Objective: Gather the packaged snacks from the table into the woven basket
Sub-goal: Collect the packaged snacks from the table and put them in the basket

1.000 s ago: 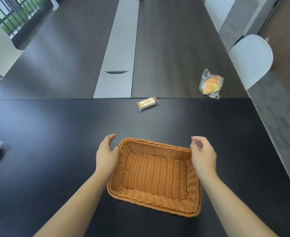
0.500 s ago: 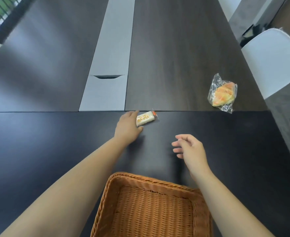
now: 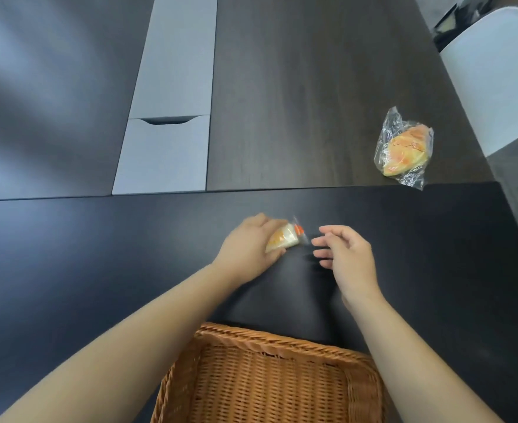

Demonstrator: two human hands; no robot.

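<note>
Two snacks show: a small packet [image 3: 283, 241] grasped in the left hand [image 3: 247, 250], one wrapped bun [image 3: 405, 148] far right. Right hand [image 3: 347, 259] loose, holding nothing; one basket [image 3: 270, 341] near.

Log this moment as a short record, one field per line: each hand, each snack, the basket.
left hand: grip closed on the small snack bar, above the dark table
right hand: open, fingers loosely curled, holding nothing, just right of the bar
small snack bar: white and orange wrapper, blurred, in the left hand
wrapped bun: clear bag, lying on the brown tabletop to the far right, untouched
woven basket: nearest the person, between the forearms; the visible part holds nothing
snacks in basket: none visible
</note>
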